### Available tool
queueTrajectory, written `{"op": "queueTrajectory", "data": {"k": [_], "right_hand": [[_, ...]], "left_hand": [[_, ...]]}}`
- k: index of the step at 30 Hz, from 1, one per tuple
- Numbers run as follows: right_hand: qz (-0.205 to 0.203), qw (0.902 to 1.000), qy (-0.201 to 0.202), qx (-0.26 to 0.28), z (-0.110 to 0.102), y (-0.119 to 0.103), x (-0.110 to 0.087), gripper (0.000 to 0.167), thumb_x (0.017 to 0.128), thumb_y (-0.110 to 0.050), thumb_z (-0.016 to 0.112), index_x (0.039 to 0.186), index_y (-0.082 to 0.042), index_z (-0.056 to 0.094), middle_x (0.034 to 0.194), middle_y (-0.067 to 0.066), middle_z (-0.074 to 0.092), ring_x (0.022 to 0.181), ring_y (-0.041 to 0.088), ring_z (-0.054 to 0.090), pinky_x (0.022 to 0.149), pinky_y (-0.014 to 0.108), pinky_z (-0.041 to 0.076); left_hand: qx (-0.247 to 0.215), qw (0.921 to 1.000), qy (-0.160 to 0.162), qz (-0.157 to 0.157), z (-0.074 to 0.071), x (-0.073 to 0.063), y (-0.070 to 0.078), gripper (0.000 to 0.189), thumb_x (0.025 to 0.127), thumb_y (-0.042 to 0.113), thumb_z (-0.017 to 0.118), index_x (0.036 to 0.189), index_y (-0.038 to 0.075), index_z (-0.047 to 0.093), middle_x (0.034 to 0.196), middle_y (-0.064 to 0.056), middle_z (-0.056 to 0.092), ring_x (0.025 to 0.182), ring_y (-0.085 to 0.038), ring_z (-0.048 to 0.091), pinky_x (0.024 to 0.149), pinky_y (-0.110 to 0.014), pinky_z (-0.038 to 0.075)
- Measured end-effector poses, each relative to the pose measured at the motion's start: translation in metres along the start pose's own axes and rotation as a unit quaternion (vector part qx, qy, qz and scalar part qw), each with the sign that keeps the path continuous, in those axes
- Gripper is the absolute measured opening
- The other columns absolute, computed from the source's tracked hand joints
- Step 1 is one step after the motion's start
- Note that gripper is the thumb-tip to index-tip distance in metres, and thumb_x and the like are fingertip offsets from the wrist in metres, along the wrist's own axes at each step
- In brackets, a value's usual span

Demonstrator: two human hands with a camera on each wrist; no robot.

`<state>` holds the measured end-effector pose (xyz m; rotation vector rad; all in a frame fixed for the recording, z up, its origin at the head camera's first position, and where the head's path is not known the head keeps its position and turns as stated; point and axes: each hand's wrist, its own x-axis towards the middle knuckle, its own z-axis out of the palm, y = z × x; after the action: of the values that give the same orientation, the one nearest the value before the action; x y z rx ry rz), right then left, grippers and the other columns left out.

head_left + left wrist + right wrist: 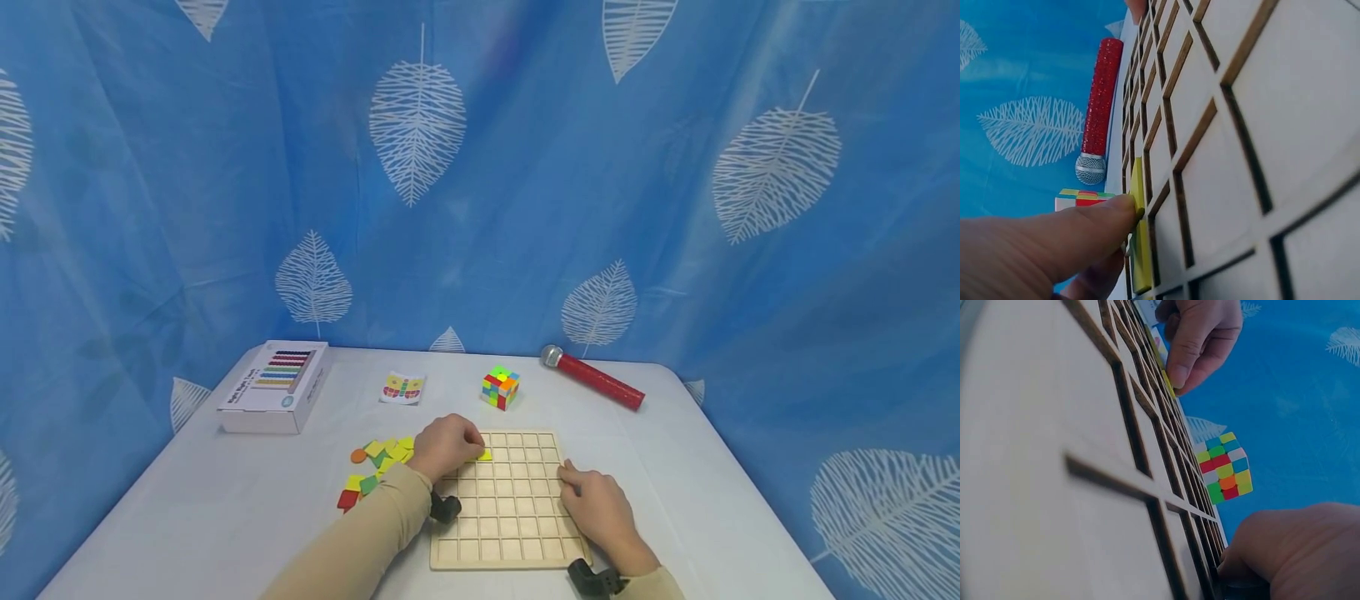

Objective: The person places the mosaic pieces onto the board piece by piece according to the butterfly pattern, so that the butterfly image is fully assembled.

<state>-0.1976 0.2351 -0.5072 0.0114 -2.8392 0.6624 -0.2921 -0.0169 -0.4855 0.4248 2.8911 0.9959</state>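
Note:
A square wooden grid board (510, 527) lies on the table in front of me. Over its upper left cells, my left hand (447, 447) pinches a yellow tile (1141, 253) between thumb and finger; the tile meets the board's surface. Part of that tile is covered by the fingers in the head view. My right hand (602, 510) holds the board at its right edge, and its thumb side shows close up in the right wrist view. Left of the board, partly behind the left forearm, lies a loose pile of coloured tiles (377, 454) in yellow, green, red and orange.
Beyond the board stand a puzzle cube (500, 388) and a small card with a butterfly pattern (402, 388). A red microphone (596, 379) lies at the back right. At the back left is a white box (276, 387). A blue leaf-patterned curtain (480, 250) hangs behind the table.

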Motion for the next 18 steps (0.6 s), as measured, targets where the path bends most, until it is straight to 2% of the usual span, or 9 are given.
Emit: {"op": "queueTrajectory", "data": {"k": [3,6,10,13,16,18], "right_hand": [[0.0,1.0,-0.001,0.001,-0.001,0.0,-0.001,0.03,0.091,-0.011,0.068,0.119,-0.008,0.077,0.13,0.012,0.07,0.045,0.011,0.039,0.043,0.025,0.031],[-0.002,1.0,-0.001,0.001,-0.002,-0.001,-0.001,0.03,0.091,-0.011,0.067,0.118,-0.008,0.077,0.13,0.012,0.07,0.045,0.011,0.039,0.043,0.025,0.031],[0.0,1.0,-0.004,-0.005,-0.002,-0.001,-0.001,0.03,0.091,-0.012,0.067,0.119,-0.009,0.077,0.13,0.012,0.07,0.046,0.01,0.04,0.043,0.026,0.031],[0.003,0.9999,-0.005,-0.01,-0.002,-0.001,0.0,0.03,0.091,-0.013,0.067,0.119,-0.01,0.077,0.13,0.011,0.07,0.046,0.011,0.04,0.044,0.027,0.031],[0.005,0.9999,-0.007,-0.009,-0.002,0.0,0.0,0.03,0.091,-0.014,0.067,0.119,-0.011,0.077,0.13,0.011,0.07,0.046,0.012,0.041,0.044,0.027,0.032],[0.006,0.9999,-0.009,-0.01,-0.002,0.001,0.0,0.03,0.091,-0.015,0.066,0.119,-0.011,0.077,0.128,0.013,0.071,0.045,0.012,0.04,0.044,0.027,0.032]], "left_hand": [[0.001,1.0,0.003,0.0,-0.001,-0.003,0.0,0.006,0.087,0.026,0.081,0.081,0.026,0.078,0.081,0.013,0.068,0.08,-0.012,0.059,0.072,-0.037,0.047],[-0.009,0.9997,0.021,-0.012,-0.005,-0.009,-0.003,0.004,0.089,0.029,0.08,0.087,0.025,0.079,0.086,0.012,0.07,0.084,-0.012,0.06,0.076,-0.038,0.049],[-0.03,0.9963,0.062,-0.05,-0.024,-0.021,-0.016,0.008,0.091,0.031,0.079,0.096,0.025,0.08,0.094,0.009,0.072,0.089,-0.015,0.061,0.081,-0.04,0.051],[-0.05,0.9917,0.086,-0.081,-0.048,-0.036,-0.036,0.012,0.093,0.031,0.077,0.102,0.023,0.08,0.101,0.005,0.073,0.093,-0.018,0.062,0.086,-0.044,0.052],[-0.076,0.9853,0.104,-0.112,-0.071,-0.054,-0.064,0.017,0.095,0.029,0.074,0.109,0.019,0.078,0.11,0.0,0.072,0.101,-0.022,0.061,0.093,-0.049,0.052],[-0.083,0.9812,0.115,-0.131,-0.081,-0.065,-0.084,0.02,0.096,0.027,0.073,0.113,0.016,0.076,0.114,-0.004,0.071,0.106,-0.025,0.06,0.097,-0.052,0.051]]}}
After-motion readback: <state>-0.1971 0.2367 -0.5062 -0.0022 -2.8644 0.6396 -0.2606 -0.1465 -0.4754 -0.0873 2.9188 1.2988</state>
